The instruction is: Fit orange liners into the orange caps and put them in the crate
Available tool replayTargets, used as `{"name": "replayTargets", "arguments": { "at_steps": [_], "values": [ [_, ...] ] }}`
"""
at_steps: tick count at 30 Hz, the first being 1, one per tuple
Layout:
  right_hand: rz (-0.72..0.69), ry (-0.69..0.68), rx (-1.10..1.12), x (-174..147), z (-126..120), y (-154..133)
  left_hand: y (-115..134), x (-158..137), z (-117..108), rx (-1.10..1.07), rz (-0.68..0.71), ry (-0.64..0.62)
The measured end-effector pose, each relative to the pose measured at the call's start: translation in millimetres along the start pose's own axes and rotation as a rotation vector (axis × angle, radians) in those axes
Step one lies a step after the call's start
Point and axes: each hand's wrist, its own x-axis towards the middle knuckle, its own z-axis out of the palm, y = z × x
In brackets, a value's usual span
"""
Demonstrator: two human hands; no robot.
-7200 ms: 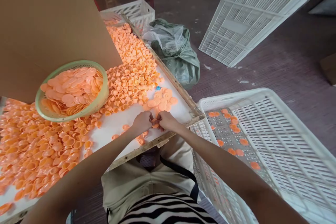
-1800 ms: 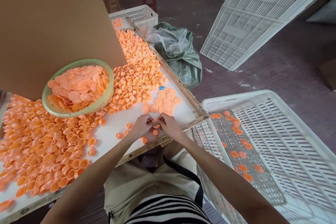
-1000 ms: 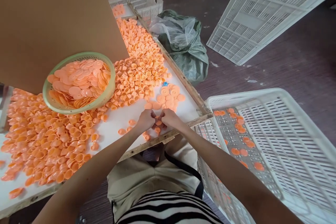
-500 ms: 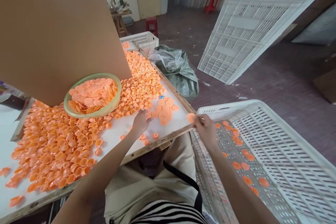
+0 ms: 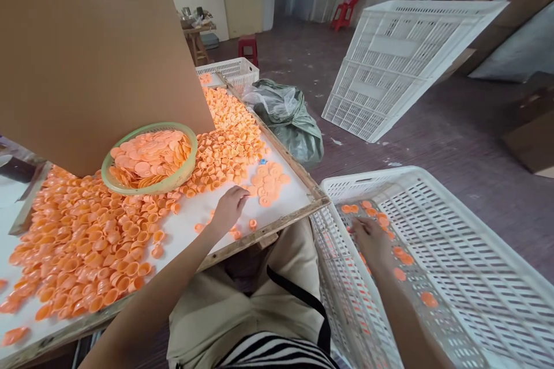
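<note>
My left hand (image 5: 230,209) is over the white tabletop, thumb and fingers pinched at the edge of an orange plastic disc (image 5: 251,191). Beside those fingertips lies a loose cluster of flat round orange discs (image 5: 269,184). My right hand (image 5: 371,243) reaches inside the white plastic crate (image 5: 437,213), its fingers curled together low over the crate's floor. A bit of orange shows by its fingertips, but whether they hold it is hidden. Several orange discs (image 5: 402,256) lie scattered in the crate around that hand.
Small orange cups (image 5: 99,242) are heaped across the table, around a green basket (image 5: 193,166) full of discs. A large cardboard sheet (image 5: 104,57) stands behind. The table has a raised wooden edge (image 5: 285,220). Stacked white crates (image 5: 381,69) and a green sack (image 5: 298,132) are on the floor.
My right hand has moved from the table's corner, where it held an orange disc, down and right into the crate. My left hand stays by the disc cluster.
</note>
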Motion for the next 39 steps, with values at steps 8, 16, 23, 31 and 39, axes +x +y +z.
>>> {"name": "replayTargets", "arguments": {
  "at_steps": [8,16,23,31,39],
  "values": [
    [0.025,-1.004,0.563,-43,83,-149,54,-21,-3,-0.029,0.339,-0.07],
    [-0.025,-0.924,0.556,-33,111,-134,28,-29,5,0.034,-0.192,-0.35],
    [-0.277,-0.88,0.169,-28,127,-139,20,-9,19,-0.031,-0.186,-0.38],
    [-0.374,-0.852,0.031,-24,136,-141,16,-18,24,-0.201,-0.242,-0.354],
    [-0.337,-0.851,0.031,-26,142,-139,16,-11,26,-0.407,-0.468,-0.347]
  ]
}}
